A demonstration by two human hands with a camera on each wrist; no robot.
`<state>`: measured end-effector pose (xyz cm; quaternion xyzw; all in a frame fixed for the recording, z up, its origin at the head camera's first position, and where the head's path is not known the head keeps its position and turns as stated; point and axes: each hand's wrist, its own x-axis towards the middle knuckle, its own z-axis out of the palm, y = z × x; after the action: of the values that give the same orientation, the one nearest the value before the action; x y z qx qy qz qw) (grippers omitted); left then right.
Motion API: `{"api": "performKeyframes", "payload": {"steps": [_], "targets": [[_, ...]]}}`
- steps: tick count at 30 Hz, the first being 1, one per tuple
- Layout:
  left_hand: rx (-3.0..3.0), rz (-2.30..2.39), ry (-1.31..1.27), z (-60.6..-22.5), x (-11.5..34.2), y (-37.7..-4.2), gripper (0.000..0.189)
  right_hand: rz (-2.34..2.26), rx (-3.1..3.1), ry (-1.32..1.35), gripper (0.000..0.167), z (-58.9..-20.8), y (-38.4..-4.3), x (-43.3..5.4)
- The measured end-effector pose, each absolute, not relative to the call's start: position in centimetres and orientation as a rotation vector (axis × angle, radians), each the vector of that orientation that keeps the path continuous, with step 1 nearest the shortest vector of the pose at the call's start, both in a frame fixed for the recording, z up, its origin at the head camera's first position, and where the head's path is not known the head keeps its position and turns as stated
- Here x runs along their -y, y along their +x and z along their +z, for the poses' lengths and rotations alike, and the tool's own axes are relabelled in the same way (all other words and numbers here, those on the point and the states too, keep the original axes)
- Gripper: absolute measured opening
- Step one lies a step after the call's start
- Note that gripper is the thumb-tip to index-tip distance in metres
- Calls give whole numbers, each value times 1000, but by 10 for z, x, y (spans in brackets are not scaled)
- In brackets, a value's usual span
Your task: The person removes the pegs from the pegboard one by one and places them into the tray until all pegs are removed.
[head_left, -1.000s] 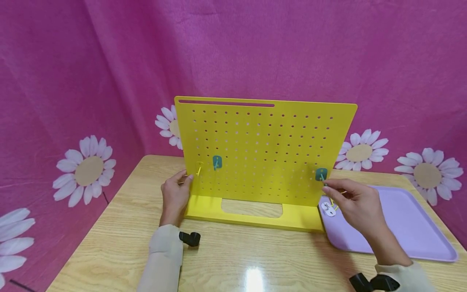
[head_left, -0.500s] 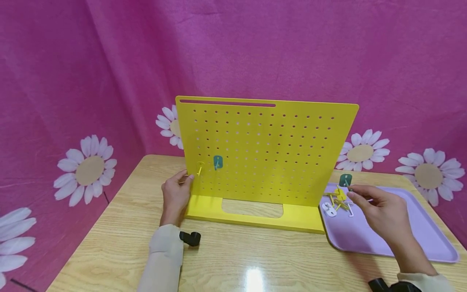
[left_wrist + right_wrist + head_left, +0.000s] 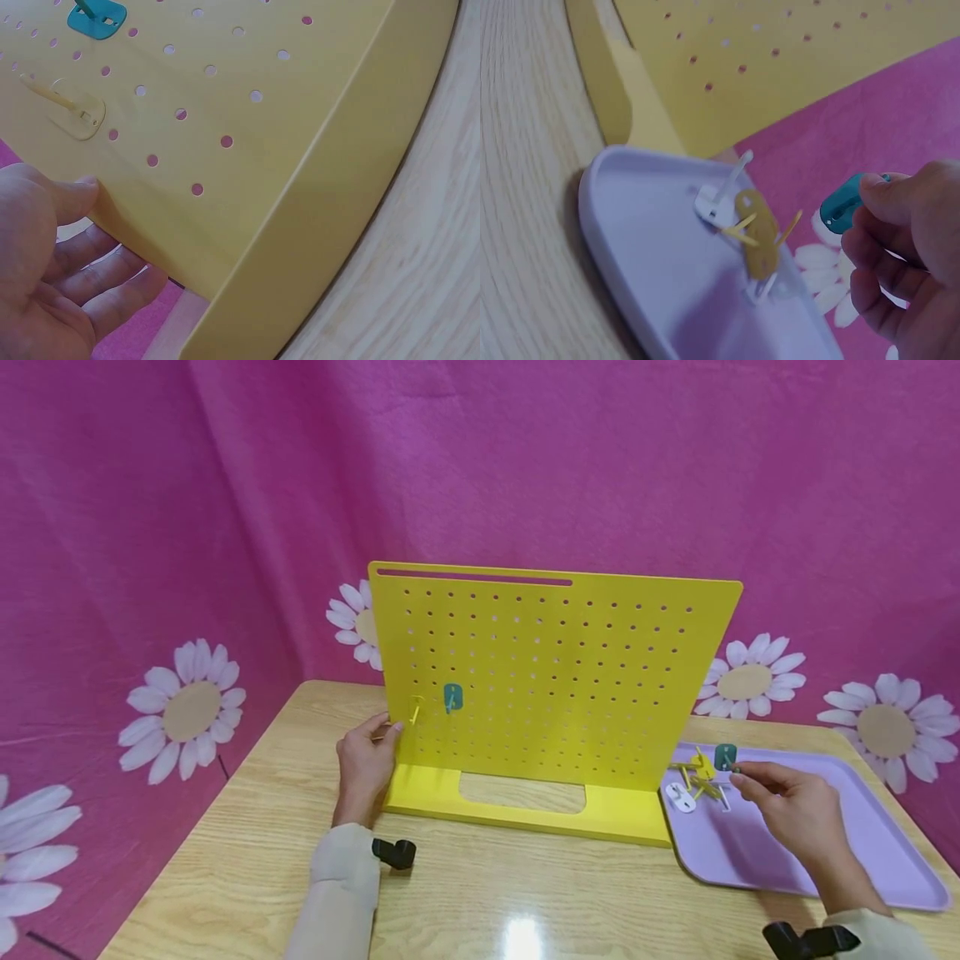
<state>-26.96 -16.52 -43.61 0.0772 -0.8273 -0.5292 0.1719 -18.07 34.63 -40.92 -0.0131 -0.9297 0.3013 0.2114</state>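
Right hand (image 3: 795, 810) has its grip clamped on a teal hook (image 3: 725, 757), thumb against fingers, apparently at the prong end, with the backing plate sticking out free. That hook sits off the yellow pegboard (image 3: 543, 706), near the left end of the purple tray (image 3: 862, 817), close to a loose jumble of yellow hooks (image 3: 703, 766) and a white hook (image 3: 681, 797); exact height over the tray is hard to judge. Left hand (image 3: 366, 764) has its grip closed around the pegboard's left edge, thumb on the front face, fingers behind, beside the mounted yellow hook (image 3: 416, 710) and mounted teal hook (image 3: 453, 697). Pegboard stands upright on the desk (image 3: 570, 893), flower-print cloth (image 3: 600, 460) behind. Handling, my guess: the held hook is light, stiff, a bit slick, not very fragile but easy to twist in a pinch; best held by the prong or plate rim, back face left bare. Board looks rigid and broad, probably prone to rocking, so a side-edge hold suits it.
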Motion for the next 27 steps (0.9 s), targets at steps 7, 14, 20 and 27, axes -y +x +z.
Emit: {"api": "performKeyframes", "payload": {"steps": [7, 14, 20, 27], "targets": [[2346, -1513, 216, -436, 165, -269, 35, 837, 2618, -65, 24, -425, -188, -351], [2339, -1488, 205, -437, 164, -270, 33, 809, 2644, -85, 24, -434, -193, -351], [2341, -1473, 195, -438, 165, -271, 33, 782, 2664, -70, 23, -440, -197, -350], [2339, -1460, 181, -439, 167, -271, 34, 755, 2669, -30, 25, -441, -198, -348]]}}
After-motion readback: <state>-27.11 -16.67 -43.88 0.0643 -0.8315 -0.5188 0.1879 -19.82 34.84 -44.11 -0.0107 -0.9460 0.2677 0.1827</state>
